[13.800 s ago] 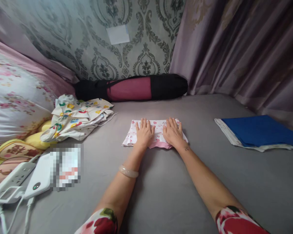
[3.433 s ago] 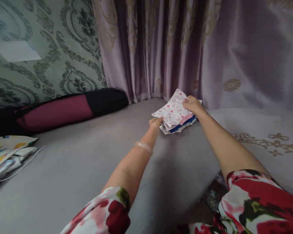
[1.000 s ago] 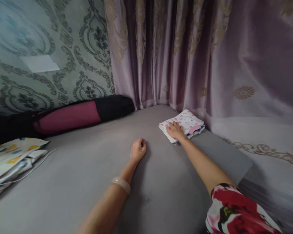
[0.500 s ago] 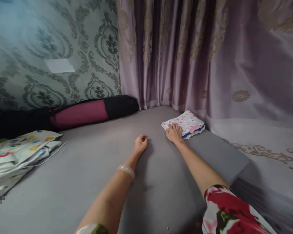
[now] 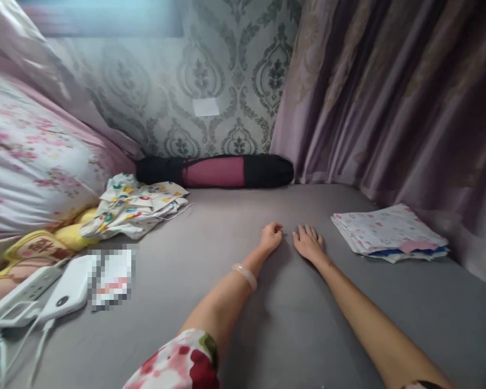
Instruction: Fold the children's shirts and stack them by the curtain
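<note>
My left hand (image 5: 271, 237) rests on the grey bed sheet (image 5: 222, 302) with its fingers curled in, and nothing shows in it. A pale bangle (image 5: 245, 275) circles that wrist. Just to its right, my right hand (image 5: 308, 241) lies palm down on the sheet, fingers spread and holding nothing. Beyond the right hand, apart from it, sits a stack of folded cloth (image 5: 384, 229). Its top is white with a pink print, and blue and pink layers show at the near edge.
At the left are a crumpled patterned cloth (image 5: 141, 208), a floral pillow (image 5: 44, 156), a white power bank (image 5: 71, 286) with a cable and a power strip (image 5: 28, 292). A black and maroon long bag (image 5: 214, 171) lies along the wall. Purple curtains (image 5: 348, 97) hang at the right.
My right hand has come off the folded cloth stack and moved left, beside my left hand. The view has turned left, bringing the pillow and power strip into sight.
</note>
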Demonstrator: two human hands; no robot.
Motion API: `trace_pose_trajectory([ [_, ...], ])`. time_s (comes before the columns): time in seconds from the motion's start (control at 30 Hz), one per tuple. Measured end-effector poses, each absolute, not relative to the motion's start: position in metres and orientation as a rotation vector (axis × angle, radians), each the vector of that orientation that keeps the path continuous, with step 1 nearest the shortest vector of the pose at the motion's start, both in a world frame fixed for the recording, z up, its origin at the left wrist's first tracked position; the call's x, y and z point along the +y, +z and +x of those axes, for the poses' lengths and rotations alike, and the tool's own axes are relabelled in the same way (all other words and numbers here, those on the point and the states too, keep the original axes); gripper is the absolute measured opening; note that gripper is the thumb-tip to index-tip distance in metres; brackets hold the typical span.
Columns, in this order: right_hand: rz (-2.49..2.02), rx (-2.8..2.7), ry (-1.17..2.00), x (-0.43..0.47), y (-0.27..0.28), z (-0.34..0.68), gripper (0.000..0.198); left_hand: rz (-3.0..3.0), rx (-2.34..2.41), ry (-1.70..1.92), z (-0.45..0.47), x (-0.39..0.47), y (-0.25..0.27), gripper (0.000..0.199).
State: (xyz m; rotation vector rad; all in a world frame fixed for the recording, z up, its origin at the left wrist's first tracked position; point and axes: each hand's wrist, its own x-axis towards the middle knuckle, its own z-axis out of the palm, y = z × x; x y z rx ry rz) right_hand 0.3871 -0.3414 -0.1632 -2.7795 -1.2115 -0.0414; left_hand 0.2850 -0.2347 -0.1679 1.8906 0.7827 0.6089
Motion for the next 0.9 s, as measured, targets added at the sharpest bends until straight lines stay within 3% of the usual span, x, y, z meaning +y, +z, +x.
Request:
trace_pose_trajectory([
  [0.4,-2.677,-1.446,0.000,-0.284,-0.173,0.317,0.055,1.683,1.090,0.694,0.208,-0.147,-0.176,0.037],
  [0.9,-2.609,-1.489,-0.215,-0.278,-0.179,0.299,0.055,1.692,1.609,1.032,0.044,-0.027,-0.138,0.036],
])
